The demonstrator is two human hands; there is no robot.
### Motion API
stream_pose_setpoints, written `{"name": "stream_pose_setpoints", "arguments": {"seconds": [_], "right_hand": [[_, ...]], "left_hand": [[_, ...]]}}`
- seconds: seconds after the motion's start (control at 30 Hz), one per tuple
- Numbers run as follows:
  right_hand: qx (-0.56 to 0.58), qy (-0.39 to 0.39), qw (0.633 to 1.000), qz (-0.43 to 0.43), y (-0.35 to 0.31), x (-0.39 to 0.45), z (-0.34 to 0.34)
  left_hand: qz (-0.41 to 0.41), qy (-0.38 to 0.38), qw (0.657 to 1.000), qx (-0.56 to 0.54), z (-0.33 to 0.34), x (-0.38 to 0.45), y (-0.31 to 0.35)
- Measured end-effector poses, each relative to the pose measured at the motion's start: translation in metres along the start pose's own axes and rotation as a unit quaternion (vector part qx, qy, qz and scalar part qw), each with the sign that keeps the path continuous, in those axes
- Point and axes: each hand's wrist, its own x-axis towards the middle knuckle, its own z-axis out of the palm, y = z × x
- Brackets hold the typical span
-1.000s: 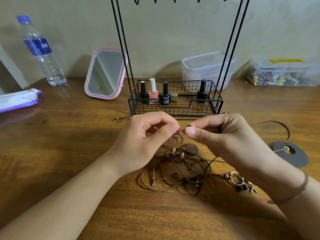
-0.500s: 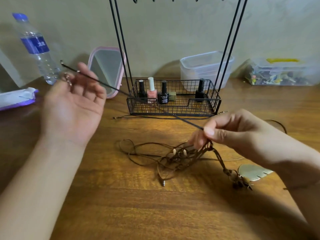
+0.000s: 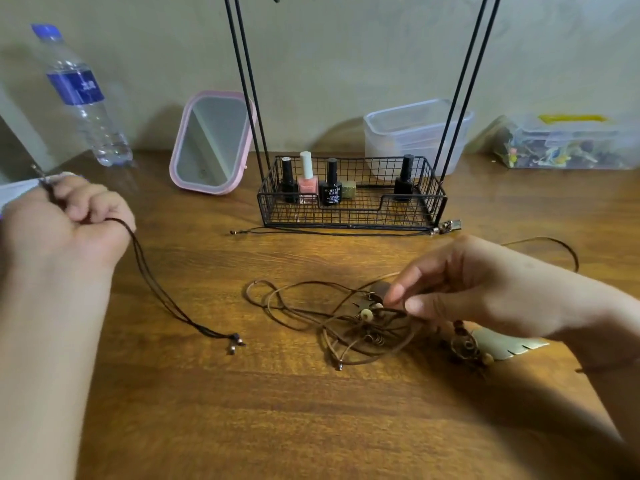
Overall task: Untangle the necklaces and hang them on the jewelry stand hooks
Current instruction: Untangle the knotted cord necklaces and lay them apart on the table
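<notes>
Gripping a dark cord necklace (image 3: 162,292) in left hand (image 3: 65,223); right hand (image 3: 460,289) pinching tangled brown necklaces (image 3: 346,327) on table (image 3: 311,410).

- Open wooden tabletop (image 3: 311,417) near the front edge.
- Black wire jewelry stand with basket base (image 3: 351,199) blocking the centre back.
- Pink-framed mirror (image 3: 213,143) and clear plastic water bottle (image 3: 83,98) crowding the back left.
</notes>
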Motion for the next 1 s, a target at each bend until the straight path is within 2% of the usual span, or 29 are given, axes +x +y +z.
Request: {"name": "stream_pose_setpoints", "arguments": {"seconds": [0.07,0.13,0.17,0.2,0.23,0.27,0.3,0.37,0.4,0.43,0.47,0.57,0.67,0.77,0.8,0.83,0.87,0.93,1.0], "right_hand": [[-0.123,0.054,0.991,-0.02,0.002,0.003,0.005],[-0.247,0.167,0.952,-0.062,0.0,0.005,0.014],[-0.248,0.219,0.94,-0.085,-0.005,0.007,0.021],[-0.203,0.244,0.942,-0.105,-0.009,0.009,0.029],[-0.119,0.236,0.958,-0.113,-0.014,0.011,0.038],[-0.026,0.194,0.974,-0.111,-0.019,0.014,0.047],[0.038,0.141,0.983,-0.113,-0.024,0.016,0.056],[0.097,0.057,0.984,-0.136,-0.028,0.022,0.07],[0.131,0.033,0.981,-0.138,-0.029,0.024,0.074],[0.174,0.02,0.976,-0.13,-0.031,0.025,0.073],[0.217,0.015,0.969,-0.118,-0.033,0.024,0.072],[0.263,0.003,0.96,-0.092,-0.028,0.021,0.064],[0.312,-0.009,0.945,-0.102,-0.023,0.018,0.049],[0.293,0.067,0.946,-0.122,-0.019,0.006,0.019],[0.282,0.108,0.946,-0.123,-0.018,0.001,0.007],[0.266,0.15,0.945,-0.118,-0.016,-0.005,-0.005],[0.238,0.193,0.946,-0.108,-0.012,-0.01,-0.015],[0.107,0.288,0.95,-0.056,-0.004,-0.018,-0.032],[-0.091,0.354,0.931,0.015,0.008,-0.016,-0.04]], "left_hand": [[-0.016,-0.021,0.991,0.128,0.017,-0.012,-0.024],[-0.023,-0.003,0.977,0.211,0.042,-0.024,-0.056],[-0.013,-0.011,0.96,0.278,0.055,-0.034,-0.075],[-0.01,-0.036,0.936,0.351,0.064,-0.044,-0.092],[-0.008,-0.083,0.903,0.421,0.072,-0.058,-0.109],[0.003,-0.142,0.86,0.49,0.077,-0.074,-0.124],[0.02,-0.205,0.8,0.563,0.078,-0.088,-0.137],[0.059,-0.306,0.664,0.68,0.076,-0.109,-0.154],[0.074,-0.324,0.622,0.709,0.074,-0.113,-0.158],[0.086,-0.321,0.61,0.719,0.072,-0.113,-0.16],[0.095,-0.307,0.615,0.72,0.071,-0.112,-0.16],[0.084,-0.237,0.686,0.683,0.069,-0.101,-0.155],[0.067,-0.187,0.714,0.671,0.067,-0.088,-0.147],[0.06,-0.124,0.746,0.651,0.065,-0.072,-0.131],[0.057,-0.105,0.745,0.657,0.063,-0.066,-0.123],[0.051,-0.091,0.728,0.678,0.06,-0.06,-0.114],[0.04,-0.08,0.697,0.712,0.057,-0.054,-0.106],[0.012,-0.061,0.6,0.797,0.048,-0.045,-0.097],[-0.012,-0.046,0.494,0.868,0.037,-0.04,-0.094]]}}
